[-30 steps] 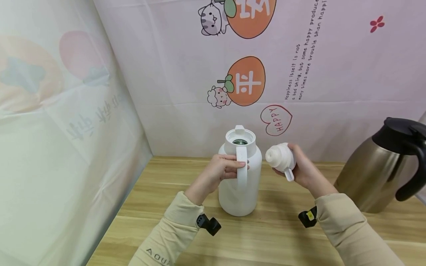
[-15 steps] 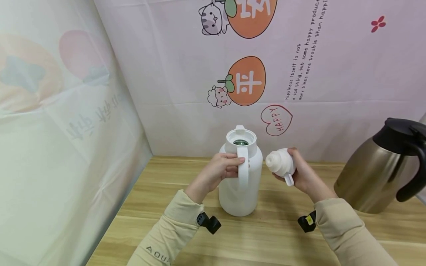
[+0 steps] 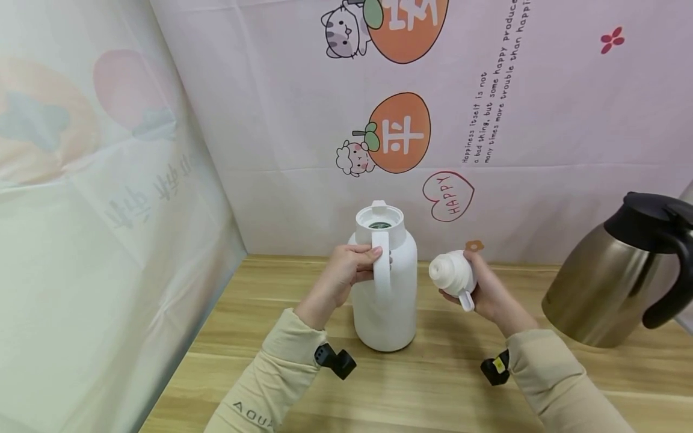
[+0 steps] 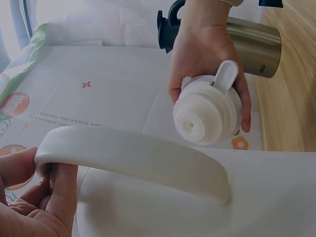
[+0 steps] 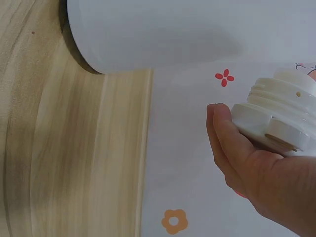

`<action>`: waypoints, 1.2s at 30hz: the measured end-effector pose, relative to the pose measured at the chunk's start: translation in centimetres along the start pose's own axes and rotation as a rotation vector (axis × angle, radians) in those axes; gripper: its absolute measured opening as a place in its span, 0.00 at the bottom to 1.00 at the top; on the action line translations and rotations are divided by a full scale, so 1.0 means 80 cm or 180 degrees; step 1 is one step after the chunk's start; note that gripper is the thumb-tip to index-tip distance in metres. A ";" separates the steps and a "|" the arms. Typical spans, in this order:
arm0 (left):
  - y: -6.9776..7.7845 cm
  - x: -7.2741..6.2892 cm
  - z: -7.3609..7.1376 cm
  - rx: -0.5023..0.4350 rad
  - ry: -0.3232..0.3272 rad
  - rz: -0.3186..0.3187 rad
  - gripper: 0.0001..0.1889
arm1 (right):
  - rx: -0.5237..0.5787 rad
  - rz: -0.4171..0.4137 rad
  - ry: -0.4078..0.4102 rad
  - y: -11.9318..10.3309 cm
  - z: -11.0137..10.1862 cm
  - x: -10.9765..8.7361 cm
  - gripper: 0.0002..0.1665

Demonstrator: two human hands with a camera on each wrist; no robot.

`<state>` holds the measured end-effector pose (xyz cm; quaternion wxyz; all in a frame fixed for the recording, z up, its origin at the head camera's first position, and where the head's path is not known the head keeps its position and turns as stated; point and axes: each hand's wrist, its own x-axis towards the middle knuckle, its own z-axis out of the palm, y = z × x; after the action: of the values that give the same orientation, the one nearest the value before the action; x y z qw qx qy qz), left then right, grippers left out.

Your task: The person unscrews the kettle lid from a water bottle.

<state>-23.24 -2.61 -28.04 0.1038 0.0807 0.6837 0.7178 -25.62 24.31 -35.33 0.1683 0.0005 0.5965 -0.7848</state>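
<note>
A white thermos jug (image 3: 397, 307) stands on the wooden table with its mouth uncovered, leaning slightly left; dark glass shows inside the neck. My left hand (image 3: 344, 269) grips the upper part of its handle (image 4: 133, 154), thumb on one side and fingers curled through the loop. To the right of the jug, my right hand (image 3: 485, 293) holds the white screw-in stopper lid (image 3: 450, 273), its threaded plug facing left toward the jug and its small tab pointing down. In the right wrist view the lid (image 5: 281, 111) lies against the palm and fingers, apart from the jug.
A gold-brown steel jug (image 3: 590, 282) with a black lid and handle stands at the right on the wooden table (image 3: 433, 391). A printed white cloth (image 3: 292, 120) hangs close behind, and another cloth (image 3: 81, 270) lines the left side.
The thermos jug's top has tipped a little to the left with my left hand, its base staying about where it was. My right hand has lowered slightly with the lid.
</note>
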 end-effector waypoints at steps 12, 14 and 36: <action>0.005 -0.003 -0.027 -0.0024 0.0153 0.0137 0.18 | 0.0185 0.0068 0.0010 0.018 0.014 0.002 0.21; 0.005 -0.004 -0.031 -0.0025 0.0180 0.0160 0.18 | 0.0240 0.0093 -0.0006 0.022 0.017 0.004 0.21; 0.010 -0.008 -0.104 0.0053 0.0503 0.0459 0.20 | 0.0725 0.0331 -0.0392 0.073 0.037 0.026 0.24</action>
<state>-24.77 -10.86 -27.70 -0.0031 0.0738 0.6881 0.7218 -25.44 19.66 -40.34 0.2439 0.0024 0.4912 -0.8362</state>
